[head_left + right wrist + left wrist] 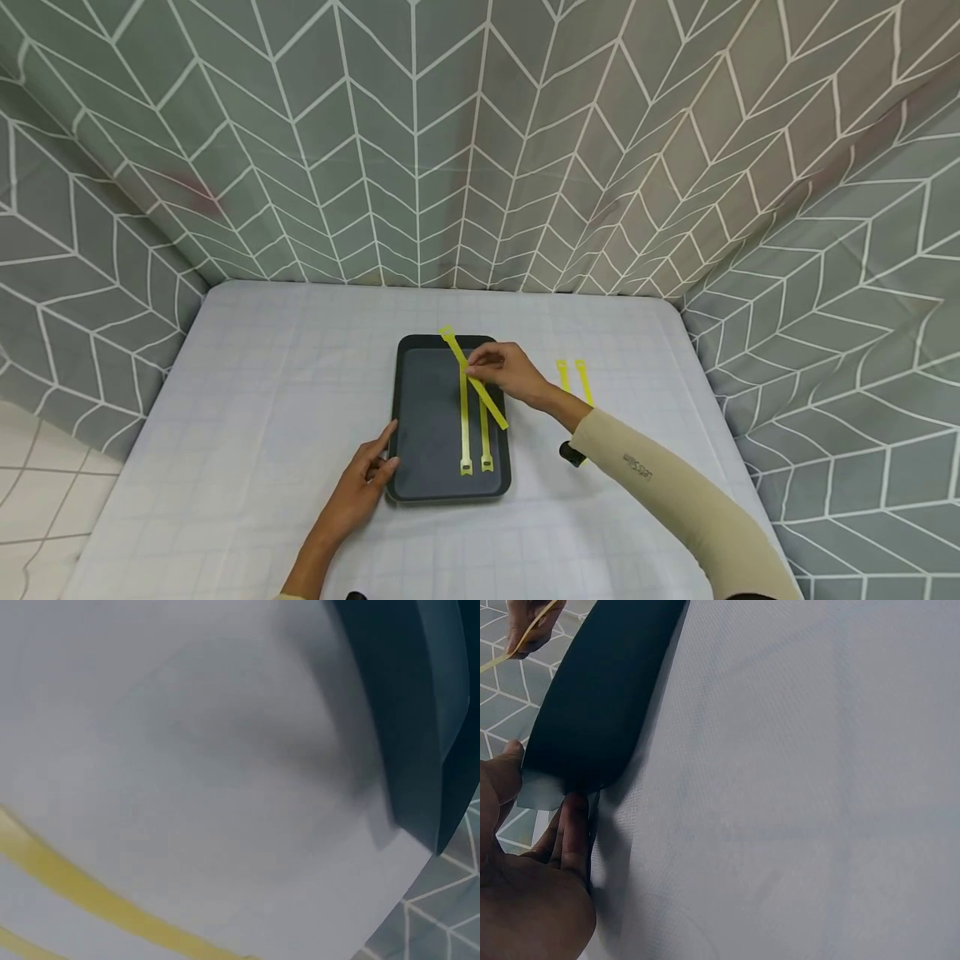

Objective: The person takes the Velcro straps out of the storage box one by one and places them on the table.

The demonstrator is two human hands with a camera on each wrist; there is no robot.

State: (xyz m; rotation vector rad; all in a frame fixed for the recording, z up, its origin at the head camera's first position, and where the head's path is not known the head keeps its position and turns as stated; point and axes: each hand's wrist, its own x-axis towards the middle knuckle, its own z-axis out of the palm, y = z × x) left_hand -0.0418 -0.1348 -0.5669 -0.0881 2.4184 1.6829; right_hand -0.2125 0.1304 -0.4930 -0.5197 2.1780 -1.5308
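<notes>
My right hand pinches a yellow cable strap over the right half of a dark grey tray. The held strap slants, its slotted end beyond the tray's far rim. Beneath it, two more yellow cable straps lie lengthwise in the tray, one strap left of the other strap. My left hand holds the tray's near left edge, with thumb and fingers at its wall; the left wrist view shows this hand at the tray wall. The right wrist view does not show my right hand.
Right of the tray, yellow straps lie on the white-covered table, partly hidden by my right arm; a strap also crosses the right wrist view. Patterned grey curtains stand behind and beside the table.
</notes>
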